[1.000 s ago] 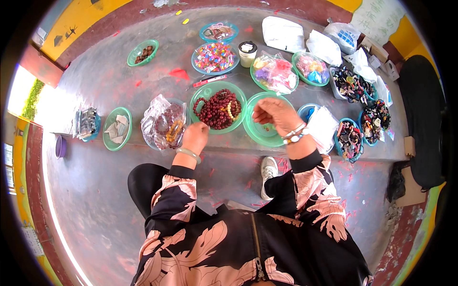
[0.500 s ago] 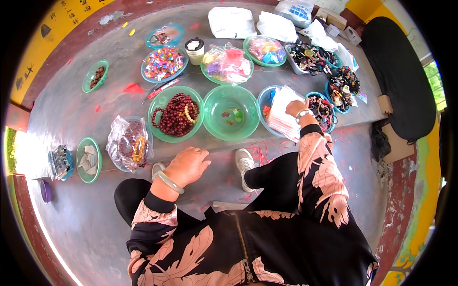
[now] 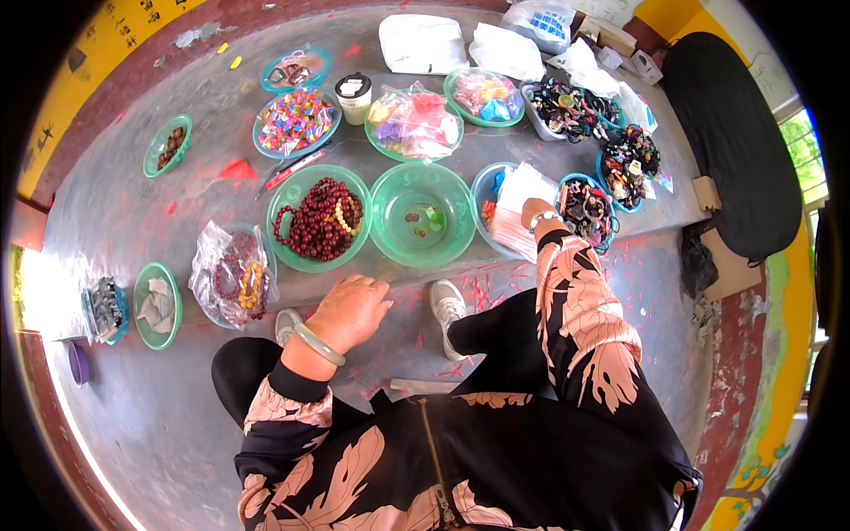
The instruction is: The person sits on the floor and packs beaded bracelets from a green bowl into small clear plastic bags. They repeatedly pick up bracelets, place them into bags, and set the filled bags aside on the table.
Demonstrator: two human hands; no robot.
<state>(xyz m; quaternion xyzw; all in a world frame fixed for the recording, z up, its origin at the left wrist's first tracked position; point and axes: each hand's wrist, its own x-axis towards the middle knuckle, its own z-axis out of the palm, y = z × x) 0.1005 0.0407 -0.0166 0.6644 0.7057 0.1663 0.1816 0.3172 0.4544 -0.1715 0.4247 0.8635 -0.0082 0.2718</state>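
My right hand (image 3: pixel 537 211) is at the right edge of a stack of flat white packets with pinkish edges (image 3: pixel 518 228). Its fingers bend down onto the stack and seem to grip it, though the tips are hidden. The stack leans in a blue bowl (image 3: pixel 481 196), where blue and orange bits show. My left hand (image 3: pixel 351 313) hovers near the edge of the raised grey surface, thumb apart from the loosely bent fingers, with nothing seen in it. Beyond it lie dark red bead strings (image 3: pixel 324 215) in a green bowl (image 3: pixel 277 250). A second green bowl (image 3: pixel 379 237) holds a few small pieces.
Bowls of colourful pieces (image 3: pixel 297 119), bagged pink items (image 3: pixel 418 124) and dark hair ties (image 3: pixel 584 211) stand around. A lidded cup (image 3: pixel 354 99) is at the back. Bagged beads (image 3: pixel 237 276) sit left. White bags (image 3: pixel 423 44) line the far side; a black case (image 3: pixel 728 142) lies right.
My right hand has shifted slightly nearer and left along the packets. My left hand stays nearly in place. The whole view has moved a little.
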